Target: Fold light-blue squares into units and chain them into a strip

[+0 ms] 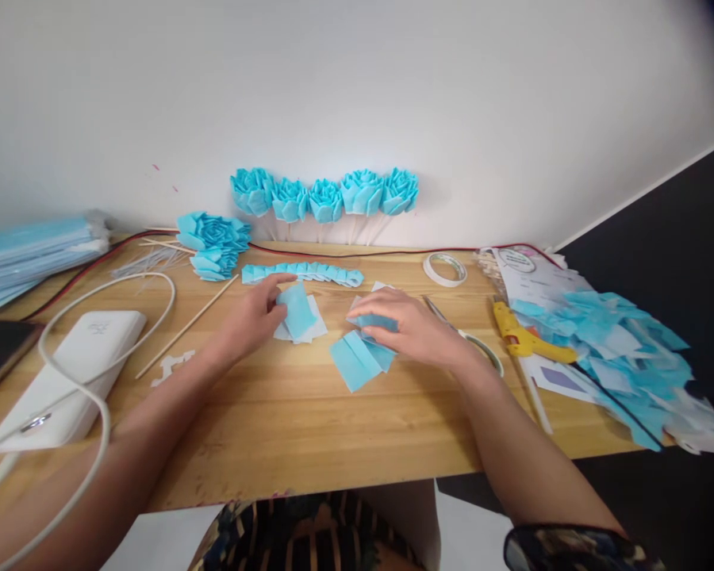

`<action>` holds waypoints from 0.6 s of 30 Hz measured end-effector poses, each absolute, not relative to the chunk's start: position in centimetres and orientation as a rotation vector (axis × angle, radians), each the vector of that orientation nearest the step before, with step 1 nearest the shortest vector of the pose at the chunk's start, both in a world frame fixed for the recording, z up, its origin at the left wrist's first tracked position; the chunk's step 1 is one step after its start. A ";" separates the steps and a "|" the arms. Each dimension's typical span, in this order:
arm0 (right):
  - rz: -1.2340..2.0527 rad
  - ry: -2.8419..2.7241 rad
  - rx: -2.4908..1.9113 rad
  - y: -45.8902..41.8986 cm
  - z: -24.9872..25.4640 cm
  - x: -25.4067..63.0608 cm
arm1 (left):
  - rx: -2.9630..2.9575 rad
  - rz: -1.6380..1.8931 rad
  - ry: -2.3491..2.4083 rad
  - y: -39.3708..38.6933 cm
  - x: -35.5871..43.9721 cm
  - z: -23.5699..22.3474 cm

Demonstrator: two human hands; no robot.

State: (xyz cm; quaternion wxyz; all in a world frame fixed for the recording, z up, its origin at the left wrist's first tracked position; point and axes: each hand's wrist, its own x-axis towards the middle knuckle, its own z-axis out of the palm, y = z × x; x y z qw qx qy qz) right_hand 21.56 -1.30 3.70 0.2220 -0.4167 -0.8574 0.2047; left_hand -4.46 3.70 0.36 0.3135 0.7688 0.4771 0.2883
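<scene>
My left hand (259, 317) is at a small stack of light blue squares (298, 310) with white ones under it, seemingly thin fabric or paper. Its index finger stretches past the stack's upper edge, and the thumb is apart at the left side. Over a second, looser pile of blue squares (355, 362) curves my right hand (401, 321), fingers and thumb apart with a blue piece showing between them. The hand covers part of that pile. Just behind my left hand lies a row of folded blue pieces (318, 274).
Blue flowers on sticks (325, 201) lean against the wall; more flowers (211, 238) lie left. At right are a tape roll (445, 270), scissors (481, 353), a yellow glue gun (527, 337) and a heap of blue squares (624, 349). A white power bank (89, 365) with a cable is left.
</scene>
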 end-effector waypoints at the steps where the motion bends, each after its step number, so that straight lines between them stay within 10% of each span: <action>1: 0.566 -2.438 -1.108 -1.2 3.7 21.8 | 2.070 0.713 1.292 3.7 -4.6 0.4; 18: 0.800 -2.304 -1.059 -1.6 2.9 20.5 | 2.145 1.040 0.942 0.5 -2.7 1.8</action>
